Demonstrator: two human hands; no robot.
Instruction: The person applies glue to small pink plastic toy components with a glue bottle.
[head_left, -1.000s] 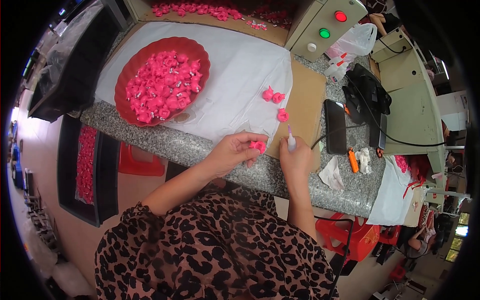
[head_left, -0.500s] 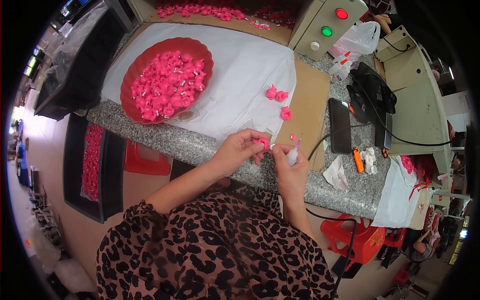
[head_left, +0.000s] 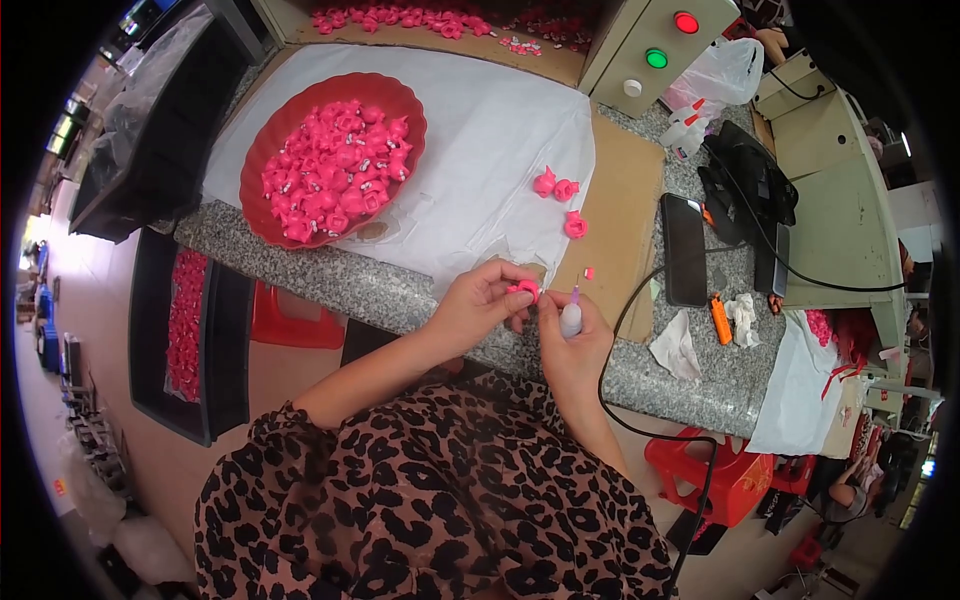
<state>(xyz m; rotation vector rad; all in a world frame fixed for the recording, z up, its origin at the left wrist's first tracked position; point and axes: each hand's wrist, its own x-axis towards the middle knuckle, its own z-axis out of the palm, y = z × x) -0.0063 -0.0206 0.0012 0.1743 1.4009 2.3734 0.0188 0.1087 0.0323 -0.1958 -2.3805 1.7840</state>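
Observation:
Between the thumb and fingers of my left hand point(head_left: 487, 300) is a small pink molded figure point(head_left: 524, 290), held at the counter's front edge. My right hand point(head_left: 574, 338) grips a small white needle-tipped glue bottle point(head_left: 571, 320) with its purple tip pointing away from me. The right thumb and forefinger come up close beside the figure; whether they pinch a tiny part there is too small to tell. Just beyond them lies a tiny pink piece point(head_left: 589, 272) on the cardboard. Farther off, several pink figures point(head_left: 565, 188) sit on the white sheet.
A red scalloped bowl point(head_left: 253, 205) heaped with pink figures stands left on the white sheet point(head_left: 480, 130). To the right lie a phone point(head_left: 684, 250), an orange lighter point(head_left: 720, 320) and crumpled tissue point(head_left: 676, 345). A black cable point(head_left: 603, 385) runs beside my right hand. A control box point(head_left: 640, 50) stands behind.
My right hand has shifted slightly left and turned, so the bottle now stands more upright. The small white bit seen between the hands earlier no longer shows. The left hand keeps its hold.

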